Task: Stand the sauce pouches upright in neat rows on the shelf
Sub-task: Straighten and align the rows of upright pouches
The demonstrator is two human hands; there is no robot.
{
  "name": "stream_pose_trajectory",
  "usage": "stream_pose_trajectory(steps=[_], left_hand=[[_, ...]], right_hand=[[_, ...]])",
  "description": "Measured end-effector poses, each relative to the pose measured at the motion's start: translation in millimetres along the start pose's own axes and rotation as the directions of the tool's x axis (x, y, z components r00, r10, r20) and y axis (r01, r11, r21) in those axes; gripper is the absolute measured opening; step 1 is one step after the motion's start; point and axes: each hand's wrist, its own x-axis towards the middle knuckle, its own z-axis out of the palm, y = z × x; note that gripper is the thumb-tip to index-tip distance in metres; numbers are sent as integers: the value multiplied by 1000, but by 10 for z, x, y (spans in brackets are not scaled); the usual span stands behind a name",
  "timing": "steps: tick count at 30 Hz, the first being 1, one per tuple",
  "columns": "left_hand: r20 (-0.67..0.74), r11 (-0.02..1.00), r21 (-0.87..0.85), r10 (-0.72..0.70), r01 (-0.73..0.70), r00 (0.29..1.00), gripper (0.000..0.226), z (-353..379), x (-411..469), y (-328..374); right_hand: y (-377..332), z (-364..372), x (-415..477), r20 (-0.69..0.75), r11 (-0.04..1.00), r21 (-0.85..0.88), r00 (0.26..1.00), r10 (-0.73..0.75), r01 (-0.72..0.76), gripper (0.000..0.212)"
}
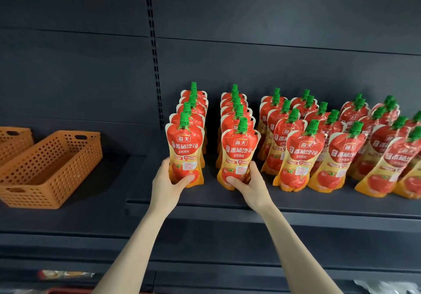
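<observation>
Red and yellow tomato sauce pouches with green caps stand upright in several rows on the dark shelf [227,196]. My left hand [167,183] grips the base of the front pouch [185,147] of the leftmost row. My right hand [248,183] grips the base of the front pouch [239,154] of the second row. Both pouches are upright and touch the shelf. Rows further right [300,157] lean slightly and stand less evenly.
Two empty orange perforated baskets [52,163] sit on the shelf section to the left, one partly cut off at the frame edge. A slotted upright post [155,54] divides the shelf back. Packaged goods show dimly on the lower shelf [66,274].
</observation>
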Motion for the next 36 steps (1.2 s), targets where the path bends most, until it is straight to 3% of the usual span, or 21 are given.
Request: stream_pose_trajectory(steps=[9, 20, 36], left_hand=[[-86, 997, 57, 58, -53, 995, 74, 43, -37, -38], [-64, 994, 93, 63, -56, 996, 69, 71, -16, -57], [-100, 985, 154, 89, -73, 991, 70, 98, -9, -95]], right_hand=[[26, 22, -72, -122, 997, -80, 992, -23, 14, 62], [117, 74, 11, -150, 974, -226, 988, -26, -9, 57], [120, 68, 11, -143, 966, -258, 989, -32, -6, 55]])
